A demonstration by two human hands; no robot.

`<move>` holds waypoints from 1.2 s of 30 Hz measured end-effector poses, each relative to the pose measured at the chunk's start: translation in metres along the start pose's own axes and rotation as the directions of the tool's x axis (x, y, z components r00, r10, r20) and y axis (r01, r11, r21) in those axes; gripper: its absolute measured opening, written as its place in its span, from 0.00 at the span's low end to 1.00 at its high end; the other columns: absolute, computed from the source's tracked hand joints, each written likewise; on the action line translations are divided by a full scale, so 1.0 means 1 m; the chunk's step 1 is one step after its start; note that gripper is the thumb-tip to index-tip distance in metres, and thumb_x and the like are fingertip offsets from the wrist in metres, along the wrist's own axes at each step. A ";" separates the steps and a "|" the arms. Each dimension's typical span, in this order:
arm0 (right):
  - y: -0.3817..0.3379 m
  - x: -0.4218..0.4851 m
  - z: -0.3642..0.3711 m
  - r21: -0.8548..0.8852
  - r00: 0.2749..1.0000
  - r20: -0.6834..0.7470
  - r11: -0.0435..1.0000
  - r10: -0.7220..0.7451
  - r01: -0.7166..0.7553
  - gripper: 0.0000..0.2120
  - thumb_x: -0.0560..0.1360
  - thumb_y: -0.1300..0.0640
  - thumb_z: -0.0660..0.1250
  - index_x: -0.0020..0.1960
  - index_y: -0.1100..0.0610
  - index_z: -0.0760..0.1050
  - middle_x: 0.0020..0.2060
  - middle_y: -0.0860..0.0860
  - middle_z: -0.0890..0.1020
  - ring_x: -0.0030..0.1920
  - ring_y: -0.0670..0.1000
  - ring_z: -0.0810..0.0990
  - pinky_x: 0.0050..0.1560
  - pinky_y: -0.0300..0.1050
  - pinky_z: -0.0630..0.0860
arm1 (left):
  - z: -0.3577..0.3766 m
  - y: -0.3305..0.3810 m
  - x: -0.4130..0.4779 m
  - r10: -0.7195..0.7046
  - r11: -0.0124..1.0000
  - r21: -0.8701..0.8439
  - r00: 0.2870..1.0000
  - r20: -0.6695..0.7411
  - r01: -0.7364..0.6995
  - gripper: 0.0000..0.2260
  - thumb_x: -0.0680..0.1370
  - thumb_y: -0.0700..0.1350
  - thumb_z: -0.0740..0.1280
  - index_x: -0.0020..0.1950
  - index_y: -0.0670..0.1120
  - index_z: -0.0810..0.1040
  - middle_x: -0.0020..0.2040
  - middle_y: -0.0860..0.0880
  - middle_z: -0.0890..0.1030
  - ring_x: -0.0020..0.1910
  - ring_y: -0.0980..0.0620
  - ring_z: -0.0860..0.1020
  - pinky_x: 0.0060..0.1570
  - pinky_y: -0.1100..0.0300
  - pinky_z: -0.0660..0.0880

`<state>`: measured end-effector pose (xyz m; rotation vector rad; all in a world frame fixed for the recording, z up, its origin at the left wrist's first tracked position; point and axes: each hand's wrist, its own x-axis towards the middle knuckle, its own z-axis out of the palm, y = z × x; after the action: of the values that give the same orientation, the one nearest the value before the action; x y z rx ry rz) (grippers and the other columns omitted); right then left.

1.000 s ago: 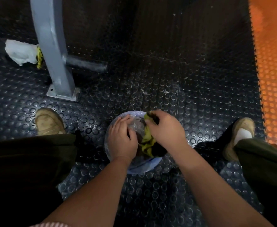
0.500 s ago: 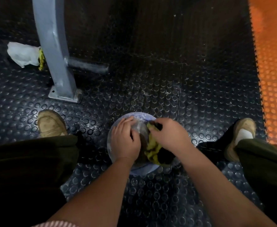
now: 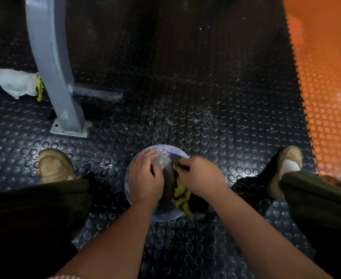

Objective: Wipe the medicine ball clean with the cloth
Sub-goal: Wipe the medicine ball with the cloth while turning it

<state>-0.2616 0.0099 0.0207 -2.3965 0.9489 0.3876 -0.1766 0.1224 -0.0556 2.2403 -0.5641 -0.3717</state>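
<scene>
Medicine ball point(image 3: 166, 158), pale blue and dusty on top, sits on the black studded floor point(image 3: 206, 121) between the person's feet. The left hand point(image 3: 145, 178) lies over the ball's left half, fingers nearly straight and spread lightly on the surface, holding nothing. Just right of it, the right hand point(image 3: 201, 176) has its fingers curled round a yellow-green cloth point(image 3: 182, 195) and presses it against the ball's right side; the loose end of the cloth hangs down the near face of the ball.

There is one ball, one cloth in use and two hands. Far up and left of the ball lies one crumpled white wad point(image 3: 16, 82) with a yellow edge. Next comes one grey post point(image 3: 50, 63) bolted to the floor, with one dark bar point(image 3: 97, 93) at its foot. There are two tan shoes, the left shoe point(image 3: 54, 166) left of the ball and the right shoe point(image 3: 286, 168) right of it. Furthest right of the ball runs one orange strip point(image 3: 326, 97) of flooring.

The ball lies directly under both hands, its far rim showing beyond the fingertips and its near rim below the wrists.
</scene>
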 end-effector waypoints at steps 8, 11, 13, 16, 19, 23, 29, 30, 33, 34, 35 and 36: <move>-0.006 0.016 0.013 0.001 1.000 -0.012 1.000 -0.024 0.024 0.14 0.81 0.51 0.56 0.61 0.51 0.75 0.49 0.54 0.72 0.49 0.58 0.77 0.44 0.48 0.74 | -0.001 0.000 0.002 -0.032 0.999 -0.022 0.999 -0.005 0.032 0.19 0.76 0.46 0.54 0.58 0.48 0.81 0.61 0.55 0.79 0.63 0.54 0.73 0.64 0.51 0.71; -0.002 -0.019 0.020 -0.011 0.997 0.008 0.997 -0.080 0.080 0.13 0.80 0.50 0.56 0.61 0.50 0.74 0.51 0.53 0.73 0.51 0.57 0.76 0.44 0.47 0.74 | -0.002 0.000 -0.001 -0.009 1.000 -0.007 1.000 -0.010 0.009 0.18 0.76 0.45 0.55 0.57 0.46 0.81 0.61 0.54 0.80 0.64 0.53 0.74 0.65 0.49 0.71; 0.002 -0.025 0.016 0.013 0.997 0.037 0.998 -0.062 0.062 0.13 0.79 0.49 0.58 0.59 0.47 0.76 0.51 0.51 0.74 0.52 0.55 0.76 0.45 0.46 0.74 | -0.002 0.001 -0.005 0.040 0.998 0.043 0.999 -0.004 -0.040 0.20 0.76 0.46 0.53 0.57 0.45 0.81 0.61 0.52 0.80 0.64 0.51 0.74 0.68 0.48 0.69; 0.003 -0.001 0.005 0.009 0.999 0.033 1.000 -0.007 0.007 0.11 0.78 0.48 0.60 0.54 0.47 0.80 0.45 0.51 0.78 0.46 0.54 0.79 0.42 0.44 0.75 | -0.003 0.001 -0.009 0.081 0.994 0.074 0.997 -0.017 -0.079 0.21 0.76 0.47 0.52 0.57 0.44 0.81 0.60 0.50 0.81 0.64 0.50 0.75 0.68 0.49 0.69; -0.003 0.035 0.002 0.012 0.999 0.032 1.000 0.023 -0.023 0.11 0.79 0.50 0.60 0.53 0.48 0.81 0.38 0.51 0.76 0.40 0.54 0.78 0.38 0.44 0.74 | -0.003 -0.002 -0.006 0.050 0.997 0.058 0.999 0.006 -0.050 0.18 0.76 0.44 0.55 0.59 0.45 0.80 0.62 0.51 0.80 0.65 0.51 0.74 0.68 0.48 0.68; -0.010 0.024 0.011 -0.053 0.999 -0.015 0.998 -0.035 0.034 0.12 0.79 0.52 0.57 0.57 0.52 0.77 0.43 0.51 0.70 0.46 0.57 0.77 0.40 0.45 0.72 | -0.004 0.002 0.002 -0.017 1.000 -0.026 1.000 -0.005 0.017 0.16 0.77 0.44 0.55 0.57 0.46 0.81 0.61 0.53 0.80 0.63 0.53 0.74 0.65 0.50 0.71; 0.000 -0.030 0.019 -0.001 0.998 0.021 0.998 -0.063 0.063 0.12 0.79 0.51 0.58 0.60 0.47 0.74 0.44 0.48 0.69 0.48 0.54 0.76 0.39 0.45 0.69 | -0.003 0.010 0.016 -0.055 0.995 -0.086 0.998 0.021 0.056 0.17 0.76 0.46 0.56 0.55 0.45 0.82 0.58 0.52 0.81 0.59 0.52 0.77 0.60 0.49 0.74; 0.000 -0.025 0.016 0.004 0.999 -0.001 0.999 -0.043 0.043 0.12 0.79 0.51 0.58 0.60 0.47 0.75 0.44 0.47 0.69 0.48 0.54 0.76 0.39 0.44 0.69 | -0.003 0.011 0.016 -0.061 0.995 -0.080 0.998 0.022 0.063 0.16 0.77 0.45 0.57 0.55 0.45 0.82 0.58 0.52 0.81 0.59 0.51 0.77 0.60 0.49 0.74; 0.000 0.007 0.007 0.028 0.993 -0.115 0.999 0.021 -0.018 0.13 0.79 0.51 0.59 0.61 0.47 0.77 0.47 0.50 0.74 0.48 0.56 0.79 0.42 0.45 0.74 | -0.003 0.013 0.012 -0.068 0.996 -0.052 0.998 0.017 0.069 0.12 0.79 0.41 0.60 0.57 0.45 0.81 0.59 0.52 0.80 0.61 0.52 0.76 0.63 0.51 0.72; -0.002 0.020 0.003 0.055 0.993 -0.109 0.997 0.052 -0.047 0.14 0.79 0.51 0.59 0.62 0.46 0.77 0.48 0.52 0.76 0.47 0.56 0.79 0.43 0.46 0.75 | -0.003 0.012 0.009 -0.057 0.998 -0.041 0.998 0.013 0.057 0.13 0.79 0.40 0.60 0.58 0.45 0.81 0.60 0.52 0.80 0.61 0.52 0.75 0.64 0.52 0.72; -0.004 0.031 0.000 0.070 0.995 -0.072 0.996 0.068 -0.063 0.14 0.79 0.51 0.59 0.62 0.47 0.77 0.48 0.53 0.78 0.46 0.56 0.79 0.44 0.46 0.76 | -0.004 0.011 0.008 -0.042 0.999 -0.031 0.999 0.009 0.042 0.13 0.79 0.40 0.59 0.59 0.45 0.80 0.60 0.52 0.80 0.62 0.52 0.75 0.64 0.53 0.71; -0.006 0.039 -0.001 0.066 0.998 -0.019 0.996 0.062 -0.061 0.14 0.79 0.52 0.59 0.62 0.48 0.77 0.47 0.53 0.79 0.45 0.55 0.79 0.43 0.46 0.77 | -0.004 0.009 0.006 -0.030 0.999 -0.029 1.000 0.006 0.030 0.14 0.79 0.41 0.59 0.59 0.45 0.80 0.60 0.52 0.80 0.62 0.52 0.74 0.65 0.54 0.71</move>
<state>-0.2298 -0.0083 0.0066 -2.3208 1.0310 0.3496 -0.1721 0.1163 -0.0471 2.2228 -0.5250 -0.3988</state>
